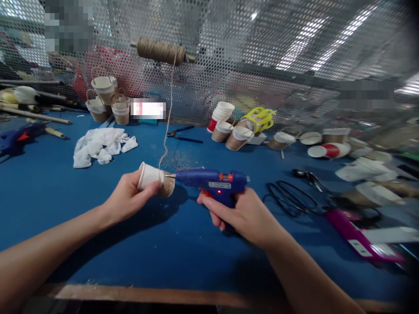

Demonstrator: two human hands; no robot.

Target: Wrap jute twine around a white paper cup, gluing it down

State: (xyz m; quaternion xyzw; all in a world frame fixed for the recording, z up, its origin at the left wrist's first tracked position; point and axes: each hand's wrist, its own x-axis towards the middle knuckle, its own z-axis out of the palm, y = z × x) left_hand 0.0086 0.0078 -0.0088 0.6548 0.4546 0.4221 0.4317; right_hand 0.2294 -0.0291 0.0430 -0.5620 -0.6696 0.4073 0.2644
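My left hand (134,192) grips a white paper cup (149,175), tilted on its side above the table with its mouth toward the left. Brown twine (168,185) is wound around the cup's lower part. From there a loose strand (170,100) runs up to a twine spool (160,50) on a rod at the mesh wall. In my right hand (235,213) is a blue hot glue gun (212,179) with a lit red light. Its metal nozzle meets or nearly meets the wound twine. My index finger is at the orange trigger.
White crumpled cloth (98,146) lies on the blue table, left of centre. Twine-wrapped cups (121,111) stand behind it; more cups (240,137) sit at the back right. Pliers (185,135) lie mid-table. At right are a black cable (291,198) and a purple power strip (350,233).
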